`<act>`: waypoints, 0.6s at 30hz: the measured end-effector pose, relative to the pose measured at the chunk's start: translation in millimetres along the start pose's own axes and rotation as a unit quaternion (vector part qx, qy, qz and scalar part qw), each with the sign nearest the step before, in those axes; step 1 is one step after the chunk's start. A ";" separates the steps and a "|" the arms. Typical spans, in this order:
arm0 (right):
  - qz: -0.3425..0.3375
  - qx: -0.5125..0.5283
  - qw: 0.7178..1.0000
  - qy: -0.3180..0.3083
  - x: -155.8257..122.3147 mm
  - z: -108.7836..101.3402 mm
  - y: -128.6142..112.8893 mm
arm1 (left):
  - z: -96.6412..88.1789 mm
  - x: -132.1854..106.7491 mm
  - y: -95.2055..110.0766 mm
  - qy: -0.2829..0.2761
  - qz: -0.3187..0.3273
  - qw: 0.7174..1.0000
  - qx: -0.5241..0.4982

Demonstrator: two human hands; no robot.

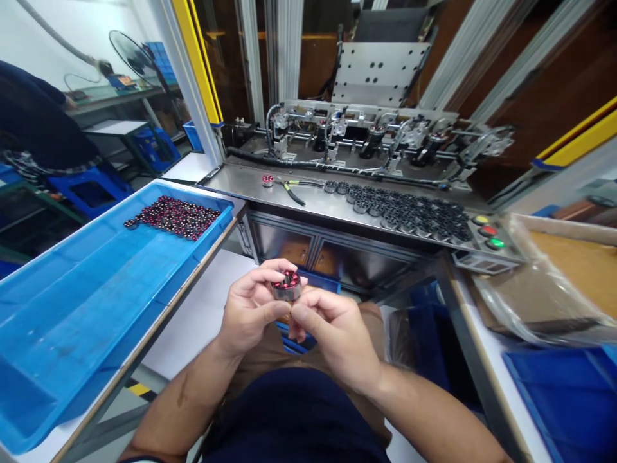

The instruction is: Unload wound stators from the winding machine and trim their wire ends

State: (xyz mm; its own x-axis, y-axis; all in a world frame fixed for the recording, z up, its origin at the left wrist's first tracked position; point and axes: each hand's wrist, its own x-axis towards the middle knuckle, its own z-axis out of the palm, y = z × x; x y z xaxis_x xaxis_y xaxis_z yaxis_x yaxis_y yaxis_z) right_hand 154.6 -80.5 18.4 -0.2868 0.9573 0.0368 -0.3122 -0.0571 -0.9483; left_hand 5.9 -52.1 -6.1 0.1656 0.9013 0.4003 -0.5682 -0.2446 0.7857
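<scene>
Above my lap, a motor stator (286, 292) with red windings and a grey metal rim is held between both hands. My left hand (250, 307) has its fingers and thumb closed around the stator's left side. My right hand (335, 321) is pinched at the stator's lower right edge, its thumb close to the left thumb. Whether a wire lies between the right fingertips is too small to tell. On the metal ledge ahead, another red-wound stator (267, 181) sits beside side cutters (292, 191) with dark and yellow-green handles.
Many black stators (409, 212) without red windings crowd the ledge, near coloured push buttons (489, 230). Behind them stands a winding machine (371, 135). At left, a blue tray (96, 302) holds red-wound stators (178, 218). A plastic-lined carton (569, 276) is right; a person (38, 122) sits far left.
</scene>
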 end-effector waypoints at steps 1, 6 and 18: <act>0.006 0.026 1.000 -0.006 0.4 -1.6 2.2 | -0.5 0.5 0.5 -0.003 0.000 1.000 -0.001; 0.056 0.162 0.983 -0.064 2.1 -8.2 9.8 | -5.5 1.9 0.2 -0.050 0.026 0.998 0.031; -0.373 -0.291 0.881 0.009 6.1 -27.5 8.1 | -8.4 -12.5 28.7 -0.037 0.012 0.924 0.381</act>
State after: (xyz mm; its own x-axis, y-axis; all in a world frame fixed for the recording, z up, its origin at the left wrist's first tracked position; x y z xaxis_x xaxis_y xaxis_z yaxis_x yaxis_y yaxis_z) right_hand 175.2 -67.3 2.3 -0.1820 0.6713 0.7185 0.1104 0.7400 -0.6634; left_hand -19.3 -67.4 7.5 0.2310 0.8719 0.4317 0.1545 -0.4710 0.8685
